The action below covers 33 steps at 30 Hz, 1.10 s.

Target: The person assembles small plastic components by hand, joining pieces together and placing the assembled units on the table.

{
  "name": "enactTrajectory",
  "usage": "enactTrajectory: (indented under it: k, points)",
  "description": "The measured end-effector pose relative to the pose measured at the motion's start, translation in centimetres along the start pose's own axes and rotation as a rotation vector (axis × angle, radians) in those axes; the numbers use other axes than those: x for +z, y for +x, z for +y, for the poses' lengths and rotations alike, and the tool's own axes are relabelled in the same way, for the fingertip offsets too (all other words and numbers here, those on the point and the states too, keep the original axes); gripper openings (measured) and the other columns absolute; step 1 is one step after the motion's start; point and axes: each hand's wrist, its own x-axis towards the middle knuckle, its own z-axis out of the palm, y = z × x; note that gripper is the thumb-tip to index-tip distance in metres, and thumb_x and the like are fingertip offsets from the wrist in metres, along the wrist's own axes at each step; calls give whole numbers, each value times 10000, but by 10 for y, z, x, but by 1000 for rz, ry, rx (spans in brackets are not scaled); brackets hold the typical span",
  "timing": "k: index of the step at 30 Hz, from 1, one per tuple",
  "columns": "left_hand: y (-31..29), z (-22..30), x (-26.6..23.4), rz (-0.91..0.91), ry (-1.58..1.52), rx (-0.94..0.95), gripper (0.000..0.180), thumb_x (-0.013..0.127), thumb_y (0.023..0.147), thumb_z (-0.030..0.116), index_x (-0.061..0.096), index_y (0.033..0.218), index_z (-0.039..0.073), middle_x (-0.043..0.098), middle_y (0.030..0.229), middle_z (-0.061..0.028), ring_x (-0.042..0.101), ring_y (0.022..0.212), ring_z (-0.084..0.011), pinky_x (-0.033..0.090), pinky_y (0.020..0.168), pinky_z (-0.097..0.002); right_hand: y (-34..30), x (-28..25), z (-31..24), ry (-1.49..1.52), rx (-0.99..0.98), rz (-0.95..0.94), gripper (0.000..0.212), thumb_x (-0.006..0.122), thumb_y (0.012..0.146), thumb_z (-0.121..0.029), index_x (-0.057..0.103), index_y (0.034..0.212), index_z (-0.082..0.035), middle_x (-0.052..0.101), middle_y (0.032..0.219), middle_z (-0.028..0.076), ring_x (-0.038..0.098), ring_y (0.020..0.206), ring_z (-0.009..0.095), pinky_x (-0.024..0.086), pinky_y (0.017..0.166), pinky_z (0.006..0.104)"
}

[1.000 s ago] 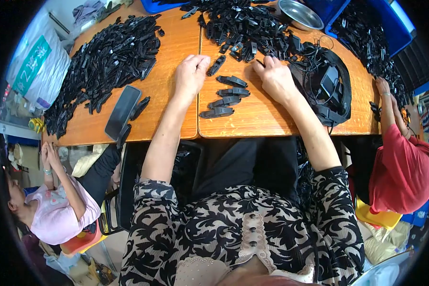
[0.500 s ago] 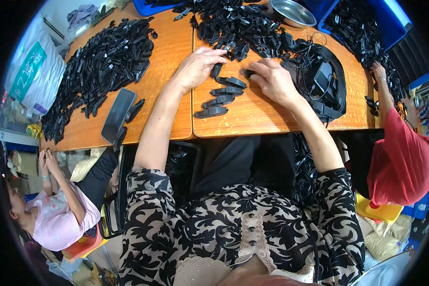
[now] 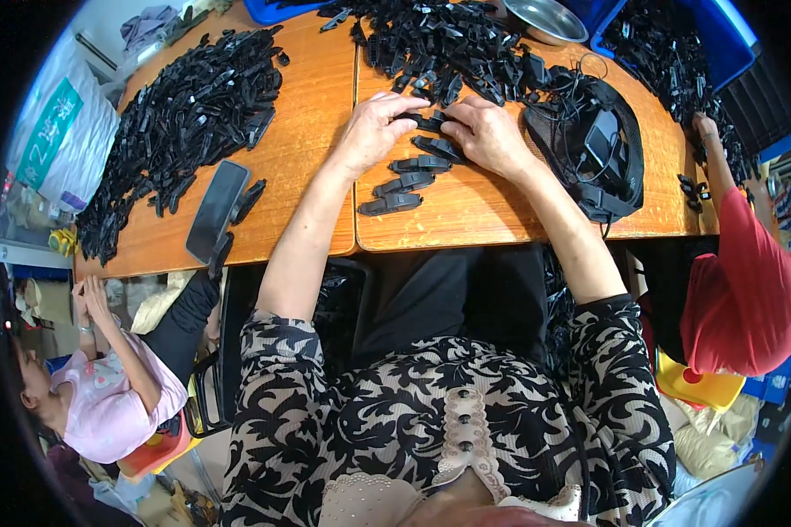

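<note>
My left hand [image 3: 375, 133] and my right hand [image 3: 490, 138] meet over the table, fingers closed on a small black plastic piece [image 3: 427, 121] held between them. Whether it is one part or two pressed together is hard to make out. Just below it, a similar black piece [image 3: 438, 148] lies tilted beside my right fingers. More assembled-looking black pieces [image 3: 404, 183] form a slanting row toward me, the nearest one [image 3: 390, 204] close to the seam between the tabletops. Beyond my fingers spreads a heap of loose black parts [image 3: 439, 44].
Another black heap [image 3: 193, 114] covers the left table, with a phone [image 3: 217, 211] near its front edge. A black mesh bag with cables [image 3: 624, 193] sits right of my hand. A metal bowl [image 3: 545, 19] and a blue bin [image 3: 721, 66] stand farther back. Two people sit at either side.
My hands have come together: the right moved left and slightly away, the left slightly right. The piece at the row's far end has turned and shifted. The mesh bag has shifted slightly.
</note>
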Motion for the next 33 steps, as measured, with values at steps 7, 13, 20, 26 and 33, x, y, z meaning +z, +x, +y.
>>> enactTrajectory:
  k: [7,13,20,26,33]
  points:
    - [0,8,0,-43,-33,-23,341,701,880,51,738,1217,85,731,1160,-119,681,1085,-245,537,967,-349,-5,-14,10,-47,-124,-74,185,737,831,-128,749,979,-18,689,896,164,676,909,361,544,802,445]
    - [5,12,-1,-49,-45,-34,329,711,870,58,739,1198,47,737,1154,-123,697,1049,-233,543,959,-338,15,8,11,96,-120,-33,219,780,803,-174,770,973,-37,726,942,143,686,924,349,541,821,435]
    - [-7,27,-21,-275,-193,-294,407,706,921,135,672,1316,46,710,1251,-152,686,1123,-236,535,986,-324,-15,-3,12,475,304,42,341,687,974,-338,754,992,-4,733,952,169,701,867,327,541,787,384]
    - [-27,108,46,-80,609,-143,806,723,883,524,483,1509,78,446,1586,-122,382,1473,-340,278,1214,-533,-29,8,24,80,143,195,229,640,973,-241,718,962,-25,708,942,178,681,863,402,546,756,465]
    - [-91,101,24,45,779,-70,324,624,967,324,633,1227,130,612,1274,-59,553,1222,-291,429,1009,-469,-36,6,16,-23,85,335,133,664,938,-162,709,970,-41,688,917,166,677,862,397,549,749,462]
